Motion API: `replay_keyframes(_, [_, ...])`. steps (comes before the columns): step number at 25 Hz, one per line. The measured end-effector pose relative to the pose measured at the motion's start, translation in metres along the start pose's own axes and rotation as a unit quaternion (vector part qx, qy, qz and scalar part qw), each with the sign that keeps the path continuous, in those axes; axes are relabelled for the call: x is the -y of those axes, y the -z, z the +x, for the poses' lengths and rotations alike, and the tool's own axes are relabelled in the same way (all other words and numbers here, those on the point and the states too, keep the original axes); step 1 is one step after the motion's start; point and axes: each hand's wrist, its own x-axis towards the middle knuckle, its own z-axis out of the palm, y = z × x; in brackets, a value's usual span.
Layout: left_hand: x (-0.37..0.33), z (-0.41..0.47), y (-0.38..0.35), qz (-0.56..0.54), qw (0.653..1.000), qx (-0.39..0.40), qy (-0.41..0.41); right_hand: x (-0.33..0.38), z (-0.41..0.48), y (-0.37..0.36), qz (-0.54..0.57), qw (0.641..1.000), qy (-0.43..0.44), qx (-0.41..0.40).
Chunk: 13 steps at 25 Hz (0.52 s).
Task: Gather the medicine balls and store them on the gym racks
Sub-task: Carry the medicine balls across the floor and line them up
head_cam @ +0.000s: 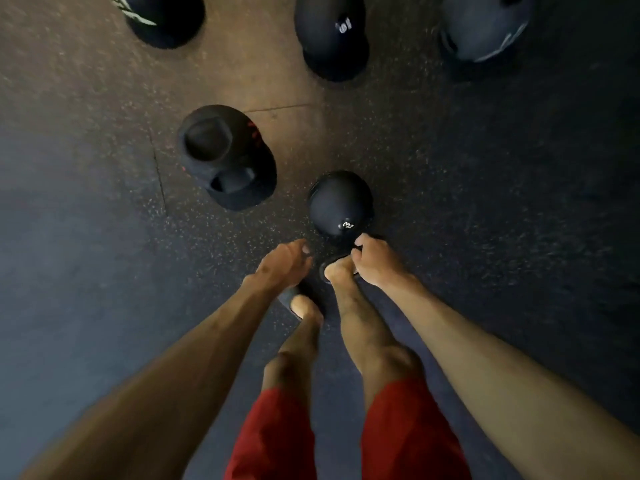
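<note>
A small black medicine ball marked "3" (341,206) lies on the speckled rubber floor just ahead of my feet. Both my arms reach down towards it. My left hand (284,265) hangs to the ball's lower left, fingers loosely curled, holding nothing. My right hand (372,261) is just below the ball, fingers loosely curled with the fingertips at the ball's near edge; I cannot tell whether they touch it. Further out lie a larger black ball with grip recesses and red marks (227,157) and a black ball marked "10" (330,32).
Two more dark balls sit at the top edge, one with white marking at the left (162,15), one greyish with handles at the right (485,26). My legs in red shorts (273,438) and sandalled feet (304,299) stand below the hands. No rack is in view.
</note>
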Motion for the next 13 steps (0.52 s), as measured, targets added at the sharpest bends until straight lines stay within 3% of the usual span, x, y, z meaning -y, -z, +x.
replay_keyframes(4, [0.007,0.103,-0.026,0.057,0.997,0.047,-0.008,-0.028,0.097,-0.058,0.027,0.997,-0.064,-0.018])
replay_keyframes(13, [0.026,0.267,-0.066,0.085,0.996,0.015,0.005,-0.046,0.249,-0.141,0.201,0.965,-0.168,-0.024])
